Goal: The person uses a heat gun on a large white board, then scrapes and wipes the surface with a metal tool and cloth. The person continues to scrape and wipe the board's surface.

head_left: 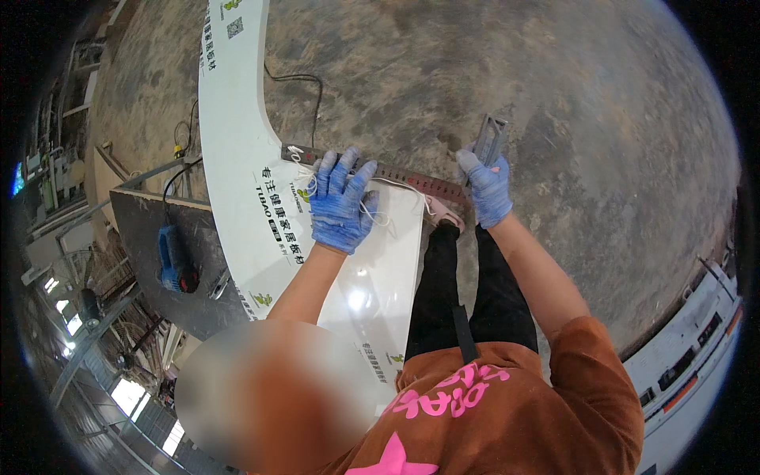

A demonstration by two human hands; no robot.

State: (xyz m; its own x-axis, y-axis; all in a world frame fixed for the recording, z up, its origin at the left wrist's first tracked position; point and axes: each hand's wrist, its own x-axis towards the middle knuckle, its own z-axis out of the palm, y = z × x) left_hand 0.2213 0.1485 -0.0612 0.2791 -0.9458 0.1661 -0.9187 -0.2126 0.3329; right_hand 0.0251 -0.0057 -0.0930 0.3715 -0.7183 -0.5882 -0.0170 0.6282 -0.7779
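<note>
Fingers (341,172) splayed, left hand (340,207) on ruler (405,178), board (237,138) edge; right hand (490,192) clamps handle (492,137) over open floor (594,134)

Left grip (340,202) palm down, fingers (342,169) spread, right grip (486,188) curled (both blue-gloved), forearms (305,285) bare

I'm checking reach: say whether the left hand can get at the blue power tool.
Probably yes, by leaning: nothing upright on the white panel blocks the left hand from the blue power tool.

Now the dark, graduated metal square (439,189) is slanting along the curved, glossy white panel's (231,103) edge, its blade reaching rightward beyond it, its grey stock (492,136) sitting over the floor.
</note>
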